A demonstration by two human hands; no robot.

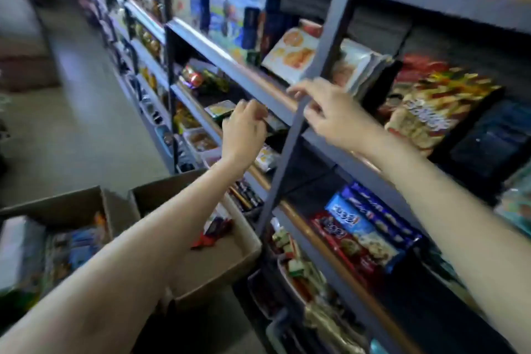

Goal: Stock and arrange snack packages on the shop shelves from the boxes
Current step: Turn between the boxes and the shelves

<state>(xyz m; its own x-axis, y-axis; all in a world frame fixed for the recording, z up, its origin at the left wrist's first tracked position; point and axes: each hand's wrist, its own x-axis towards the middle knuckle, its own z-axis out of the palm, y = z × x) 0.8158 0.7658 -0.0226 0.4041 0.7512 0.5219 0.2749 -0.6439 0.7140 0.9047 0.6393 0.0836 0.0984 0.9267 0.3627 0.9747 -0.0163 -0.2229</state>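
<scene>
My left hand [244, 131] reaches into the middle shelf with curled fingers and pinches a small dark snack packet [275, 124] at the shelf's front. My right hand [330, 112] hovers just right of it by the grey shelf upright [290, 152], fingers spread and holding nothing. Below my left arm stands an open cardboard box [218, 261] holding a few red and dark wrapped snacks [214, 231]. A second open box [57, 210] at the lower left is full of blurred packages.
Grey metal shelves [230, 69] run along the right, packed with biscuit bags [290, 52], cracker packs [425, 112] and blue and red cookie rolls [362, 227]. A grey floor aisle [86, 123] stretches away on the left. The picture is motion-blurred.
</scene>
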